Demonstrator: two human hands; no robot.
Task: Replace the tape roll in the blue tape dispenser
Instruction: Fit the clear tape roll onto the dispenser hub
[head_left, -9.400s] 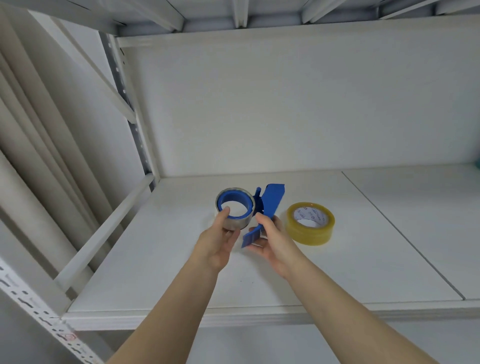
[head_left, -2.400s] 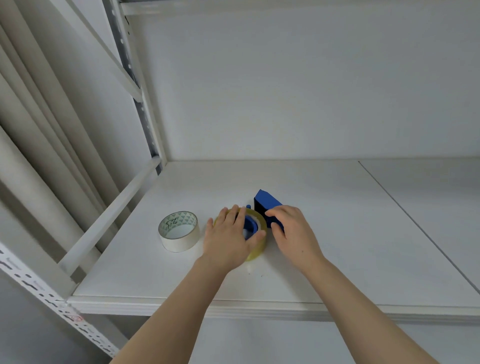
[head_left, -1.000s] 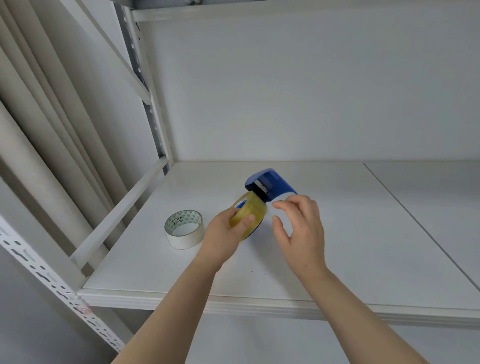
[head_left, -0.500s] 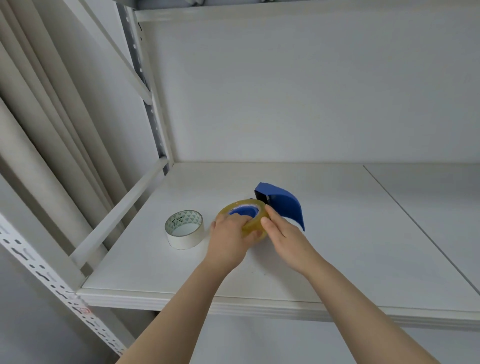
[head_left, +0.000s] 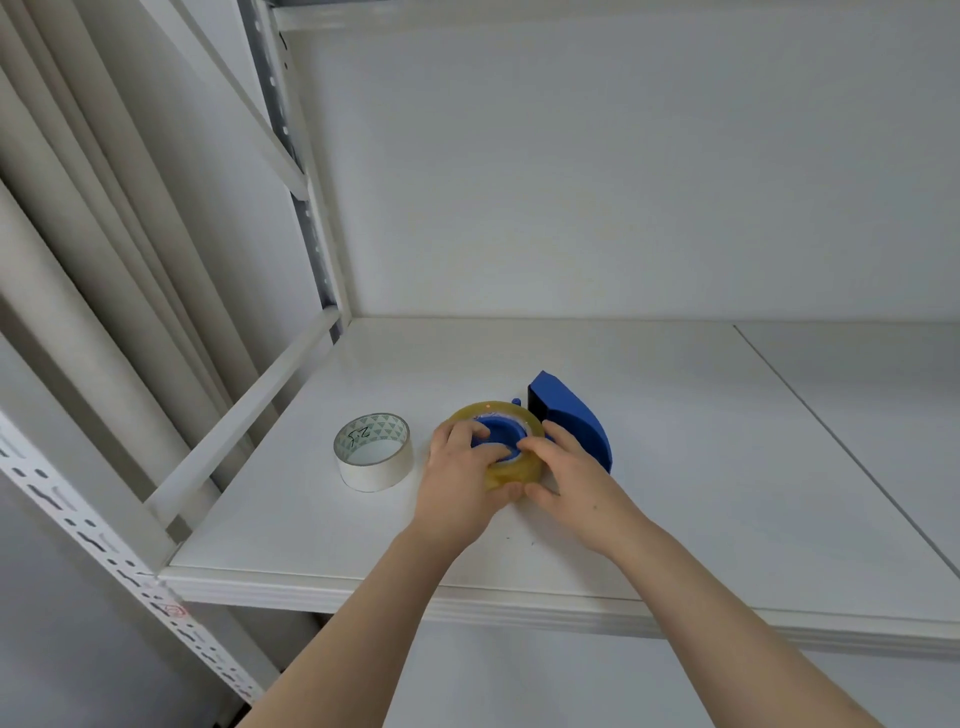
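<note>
The blue tape dispenser (head_left: 571, 415) lies flat on the white shelf (head_left: 675, 467). A yellowish clear tape roll (head_left: 514, 470) sits around its blue hub (head_left: 501, 434). My left hand (head_left: 457, 478) grips the roll's left side, fingers on its top face and thumb under the front edge. From the right, my right hand (head_left: 566, 478) holds the same roll, fingertips at the hub's rim. A white tape roll (head_left: 374, 451) with a patterned core stands to the left, apart from my hands.
A slanted white rail (head_left: 234, 415) and a perforated metal upright (head_left: 306, 218) bound the shelf on the left. The shelf's front edge (head_left: 519, 605) runs below my forearms. A seam (head_left: 831, 441) divides the shelf boards at the right.
The dispenser with the yellow roll came down from a tilted, lifted pose to lie flat on the shelf. Both hands now press on the roll around the hub.
</note>
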